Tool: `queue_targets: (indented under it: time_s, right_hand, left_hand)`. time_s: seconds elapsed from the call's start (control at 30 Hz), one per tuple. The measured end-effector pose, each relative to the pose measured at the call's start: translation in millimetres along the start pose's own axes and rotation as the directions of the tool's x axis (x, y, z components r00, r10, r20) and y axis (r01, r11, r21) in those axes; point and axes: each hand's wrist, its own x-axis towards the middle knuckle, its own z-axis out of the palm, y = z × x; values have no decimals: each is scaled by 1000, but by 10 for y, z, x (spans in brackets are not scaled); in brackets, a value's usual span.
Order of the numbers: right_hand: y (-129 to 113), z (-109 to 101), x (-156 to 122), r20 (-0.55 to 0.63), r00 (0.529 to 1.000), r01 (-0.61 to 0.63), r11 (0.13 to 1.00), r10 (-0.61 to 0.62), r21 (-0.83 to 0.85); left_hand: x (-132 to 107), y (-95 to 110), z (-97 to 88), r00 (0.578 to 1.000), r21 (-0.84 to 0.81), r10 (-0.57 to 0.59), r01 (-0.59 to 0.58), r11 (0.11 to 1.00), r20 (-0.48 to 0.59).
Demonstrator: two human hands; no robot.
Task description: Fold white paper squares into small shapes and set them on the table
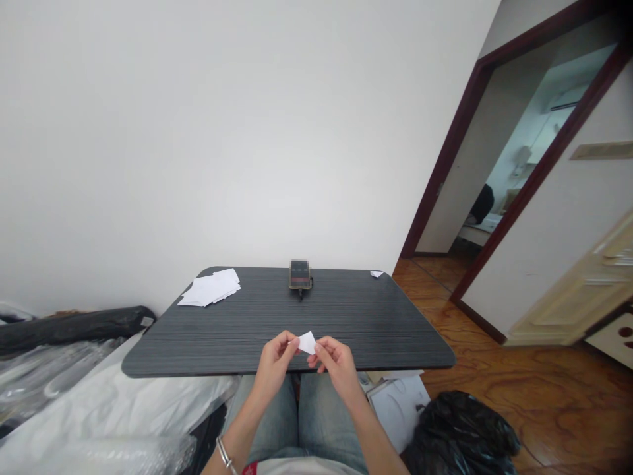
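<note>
A small folded piece of white paper (307, 342) is held between my two hands, just above the table's near edge. My left hand (275, 356) pinches its left side between thumb and fingers. On the other side, my right hand (336, 359) grips the right corner with thumb and forefinger. The paper looks roughly kite-shaped, and the fingers cover its side corners. Several loose white paper sheets (210, 288) lie overlapping at the table's far left. Another small white folded paper (376, 274) rests at the far right corner.
On the dark table (222, 343), a phone (299, 274) with a cable stands near the wall. Plastic-wrapped items (64, 369) lie left of the table. A black plastic bag (459, 432) and a white paper bag (399, 406) sit on the floor at right, below a doorway.
</note>
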Motion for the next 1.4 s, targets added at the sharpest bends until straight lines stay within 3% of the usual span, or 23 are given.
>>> queue_targets:
  time_s: [0.27, 0.43, 0.6, 0.8, 0.93, 1.1, 1.4]
  right_hand:
    - [30, 22, -11, -30, 999, -23, 996, 26, 81]
    - [19, 54, -25, 58, 998, -38, 995, 33, 92]
    - [45, 71, -14, 24, 1000, -8, 989, 5, 146]
    - [60, 68, -12, -73, 997, -1, 983, 14, 182]
    - [53, 75, -15, -119, 993, 17, 981, 6, 192]
    - [56, 109, -29, -149, 988, 51, 989, -30, 140]
    - [51, 139, -75, -202, 967, 135, 986, -153, -99]
  left_hand:
    - [-1, -12, 60, 998, -152, -47, 40, 987, -39]
    - [6, -24, 50, 996, -216, 2, -20, 976, -84]
    - [4, -35, 49, 999, -246, 10, -18, 969, -35]
    - [-7, -13, 78, 989, -137, 22, -42, 990, -144]
    - [-26, 33, 74, 990, 43, 76, -71, 997, -122]
    - [-18, 35, 69, 993, 84, 58, -50, 995, -99]
    - [6, -21, 78, 997, -164, -65, 55, 985, -53]
